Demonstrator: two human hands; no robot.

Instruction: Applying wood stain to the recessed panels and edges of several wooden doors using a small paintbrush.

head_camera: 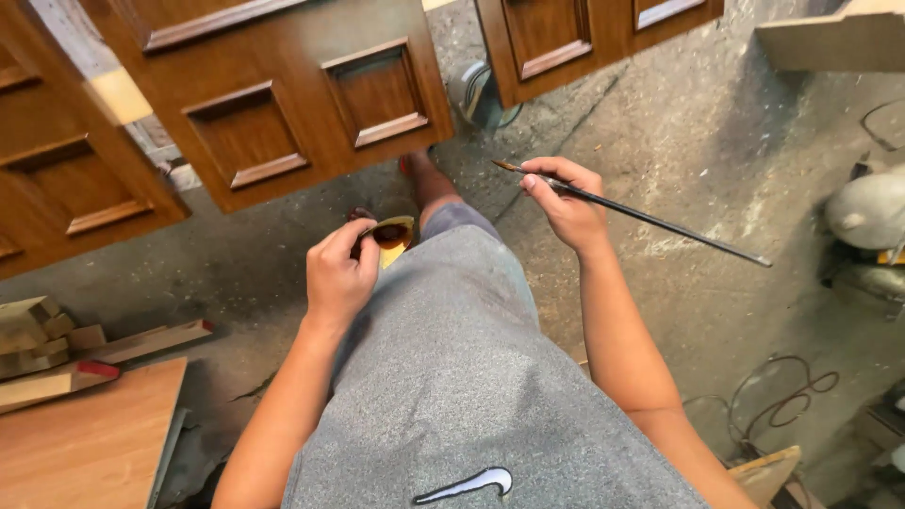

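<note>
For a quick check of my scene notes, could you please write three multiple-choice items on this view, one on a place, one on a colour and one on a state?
1. Where is the brown wooden panelled door nearest the hands?
A. Ahead of the hands, above the concrete floor
B. Flat on the person's lap
C. Behind the person

2. What colour is the liquid in the small container?
A. Bright blue
B. Dark brown
C. White

3. How is the thin brush held?
A. Lying on the floor
B. Dipped in the container
C. Pinched in the right hand, bristles clear of the container

Answers:
1 A, the door stands ahead of the left hand over the floor.
2 B, the container shows dark brown.
3 C, the right hand grips the brush in the air.
</note>
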